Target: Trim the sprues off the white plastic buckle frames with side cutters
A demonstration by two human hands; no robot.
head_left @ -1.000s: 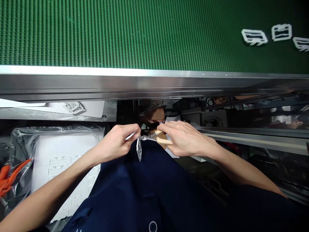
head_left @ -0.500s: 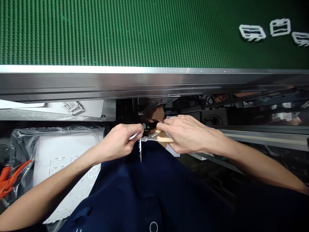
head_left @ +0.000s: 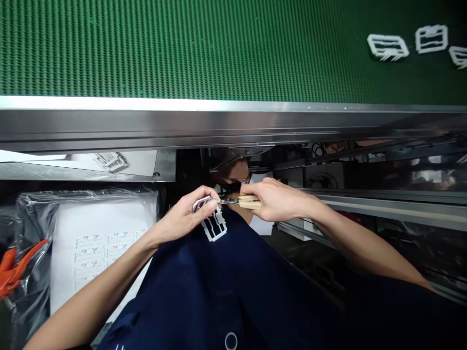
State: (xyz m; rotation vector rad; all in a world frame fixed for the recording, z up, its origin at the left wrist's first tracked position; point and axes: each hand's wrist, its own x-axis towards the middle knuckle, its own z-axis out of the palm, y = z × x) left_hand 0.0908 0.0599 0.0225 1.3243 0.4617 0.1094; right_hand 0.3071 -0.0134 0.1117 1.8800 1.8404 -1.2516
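My left hand [head_left: 189, 211] is closed on a white plastic frame [head_left: 218, 236], which hangs below my fingers with its open face turned toward me. Another white edge, perhaps part of a second frame, shows between my thumb and forefinger. In my right hand [head_left: 275, 200] is a pair of nippers [head_left: 249, 204] with cream handles, held nearly closed. Their metal jaws point left and meet the upper part of the frame beside my left fingertips. What exactly lies between the jaws is too small to make out.
Across the front runs a green ribbed conveyor belt [head_left: 164, 48] behind a metal rail [head_left: 219, 116]. Several white frames [head_left: 431, 51] lie at its far right. On the left are a printed sheet [head_left: 65, 233] in clear plastic and an orange-handled tool [head_left: 14, 274].
The white frame has turned from edge-on to face me. The nippers' handles have come together in my right hand. Frames on the belt appear slightly farther right.
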